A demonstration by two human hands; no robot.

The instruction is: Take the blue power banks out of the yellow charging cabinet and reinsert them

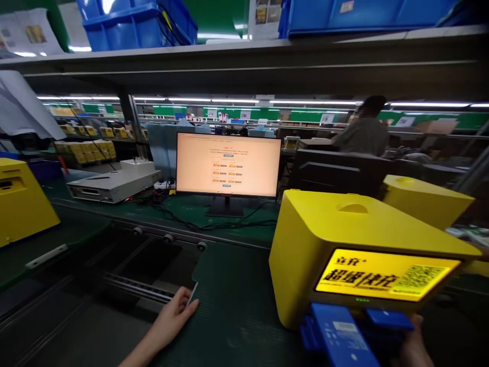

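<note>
Head view: right hand (414,347) is wrapped around a blue unit (338,339), held right against the front of the yellow box (324,229), just under its lit screen (385,275). Left hand (171,318) lies well left of that grip, fingers loose, gripping nothing, tips on the mat (237,306) edge. Good form, I'd judge: hold the unit square to the box face, wrist steady, flat hand pinning the mat. Monitor (228,164) glows beyond.
</note>
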